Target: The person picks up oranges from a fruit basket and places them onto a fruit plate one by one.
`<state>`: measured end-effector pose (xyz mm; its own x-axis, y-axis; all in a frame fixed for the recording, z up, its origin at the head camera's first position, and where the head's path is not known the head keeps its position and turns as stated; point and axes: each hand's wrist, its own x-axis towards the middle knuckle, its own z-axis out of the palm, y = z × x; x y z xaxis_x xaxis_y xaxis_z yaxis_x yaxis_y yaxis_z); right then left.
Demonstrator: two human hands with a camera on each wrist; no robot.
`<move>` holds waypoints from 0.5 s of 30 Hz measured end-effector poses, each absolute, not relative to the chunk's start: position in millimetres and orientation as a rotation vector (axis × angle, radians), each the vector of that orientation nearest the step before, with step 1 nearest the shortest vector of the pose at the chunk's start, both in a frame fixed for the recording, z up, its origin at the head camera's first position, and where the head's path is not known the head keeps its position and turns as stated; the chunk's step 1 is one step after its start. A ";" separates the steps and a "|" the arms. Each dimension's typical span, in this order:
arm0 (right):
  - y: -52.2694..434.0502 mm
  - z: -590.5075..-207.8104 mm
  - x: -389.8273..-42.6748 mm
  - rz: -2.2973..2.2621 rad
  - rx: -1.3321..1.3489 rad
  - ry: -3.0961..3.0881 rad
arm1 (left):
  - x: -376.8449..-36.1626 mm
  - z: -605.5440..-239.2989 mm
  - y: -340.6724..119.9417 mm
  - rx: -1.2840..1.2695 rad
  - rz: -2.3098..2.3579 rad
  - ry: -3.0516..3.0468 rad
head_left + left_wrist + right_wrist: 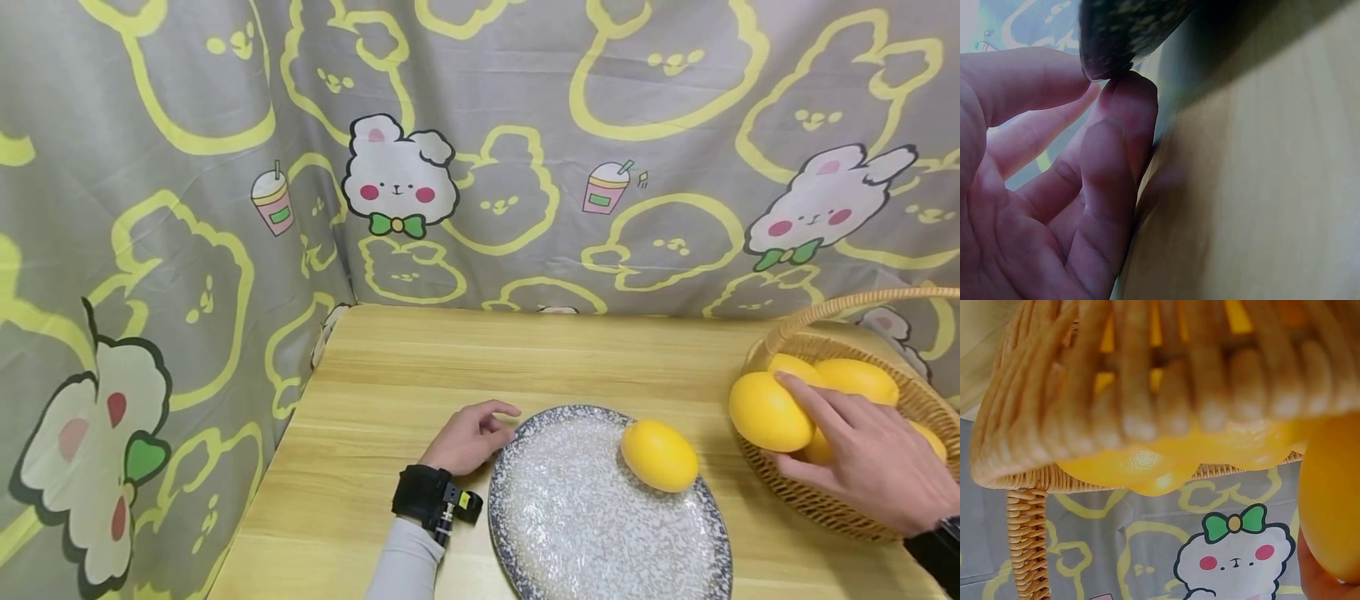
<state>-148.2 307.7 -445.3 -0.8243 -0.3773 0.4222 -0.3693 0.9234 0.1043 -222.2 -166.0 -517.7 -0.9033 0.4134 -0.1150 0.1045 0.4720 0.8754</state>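
At frame right, right hand: gripping a lemon over the wicker basket's left rim, fingers aimed upper left, forearm toward lower right.
Left of the plate, left hand: fingers loosely bent, touching the rim.
Speckled plate: lower centre, lower left of the gripped lemon; left hand nearer.
Plated lemon: upper right of plate, long axis slanting down rightward.
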 end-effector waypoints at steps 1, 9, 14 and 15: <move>307.6 -445.2 -148.3 -0.024 0.541 -2.637 | -222.0 -518.0 -166.0 0.438 1.402 2.413; 305.8 -445.1 -147.6 -0.010 0.570 -2.601 | -221.6 -519.2 -166.1 0.431 1.401 2.415; 304.3 -444.1 -147.2 -0.003 0.592 -2.587 | -221.3 -517.9 -165.9 0.434 1.396 2.419; 303.9 -444.0 -146.9 -0.003 0.587 -2.592 | -221.2 -517.6 -165.8 0.435 1.394 2.419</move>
<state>-146.9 303.9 -444.0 -0.7930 -0.4065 0.4537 -0.4056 0.9080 0.1048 -221.2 -165.8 -517.6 -0.9044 0.4103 -0.1174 0.1041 0.4790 0.8716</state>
